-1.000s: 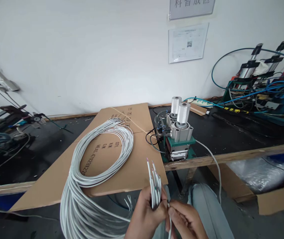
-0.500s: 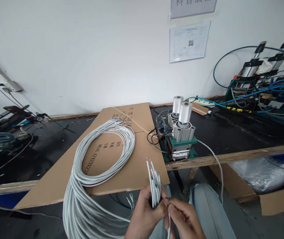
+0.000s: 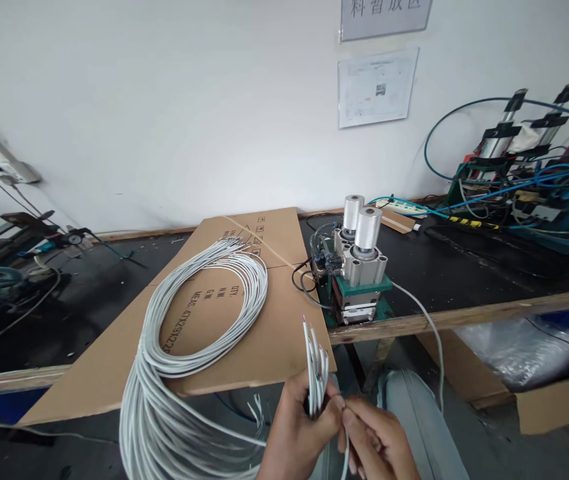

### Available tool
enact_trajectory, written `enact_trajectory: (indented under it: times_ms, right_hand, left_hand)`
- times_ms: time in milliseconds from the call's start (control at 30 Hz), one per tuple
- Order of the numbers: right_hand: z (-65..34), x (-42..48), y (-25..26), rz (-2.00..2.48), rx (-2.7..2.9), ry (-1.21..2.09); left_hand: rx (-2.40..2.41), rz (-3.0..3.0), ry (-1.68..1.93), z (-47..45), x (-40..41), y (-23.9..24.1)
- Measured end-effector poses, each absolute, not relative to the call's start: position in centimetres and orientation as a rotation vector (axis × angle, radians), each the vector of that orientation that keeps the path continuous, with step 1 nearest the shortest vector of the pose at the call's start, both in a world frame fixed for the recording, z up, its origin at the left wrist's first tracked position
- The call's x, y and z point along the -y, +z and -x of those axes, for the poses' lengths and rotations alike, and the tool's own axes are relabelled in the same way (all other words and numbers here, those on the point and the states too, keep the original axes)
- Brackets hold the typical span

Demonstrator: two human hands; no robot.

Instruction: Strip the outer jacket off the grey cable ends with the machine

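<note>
The left hand (image 3: 300,427) is curled closed around a bundle of white cables (image 3: 318,380), tips pointing up; the right hand (image 3: 377,437), fingertips pinched together, grips a single white cable (image 3: 347,457) close against the left hand; to their left, a large white cable coil (image 3: 152,333) lies on cardboard (image 3: 289,340), drooping over its front edge.

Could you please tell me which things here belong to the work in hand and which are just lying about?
Seemingly in the work:
cable bundle, in the left hand
single cable, pinched by the right hand
cable coil, partly on the cardboard sheet

Seemingly just lying about:
power strip
open carton with plastic
twin-knob device, untouched, role unclear
</note>
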State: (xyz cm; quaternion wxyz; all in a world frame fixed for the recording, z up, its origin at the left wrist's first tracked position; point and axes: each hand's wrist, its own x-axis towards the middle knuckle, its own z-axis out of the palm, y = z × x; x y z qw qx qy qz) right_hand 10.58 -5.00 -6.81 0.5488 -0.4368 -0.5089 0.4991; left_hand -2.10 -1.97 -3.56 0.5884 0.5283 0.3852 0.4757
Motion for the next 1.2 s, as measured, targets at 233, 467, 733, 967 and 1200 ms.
enact_trajectory:
  times_ms: [233, 467, 733, 967, 1200]
  right_hand:
    - [-12.2, 1.8, -6.8, 0.874, 0.764, 1.303]
    - [-12.6, -1.1, -5.9, 0.855, 0.632, 1.224]
    - [-13.9, -2.5, -6.0, 0.946, 0.82, 1.143]
    - [-18.5, -1.7, -6.3, 1.093, 1.912, 0.023]
    - [-19.3, -2.9, -4.9, 1.008, 2.079, -0.283]
  left_hand:
    - [-1.247, -1.6, 1.254, 2.1, 1.3, -4.3]
    - [-1.312, -1.949, 1.347, 1.5, -0.1, -5.4]
    - [-1.332, -1.972, 1.24, 0.6, -1.5, -5.1]
    - [-1.392, -1.902, 1.156, 0.1, -1.6, -5.3]
    - [-1.401, -1.81, 1.169, -0.5, -2.1, -4.0]
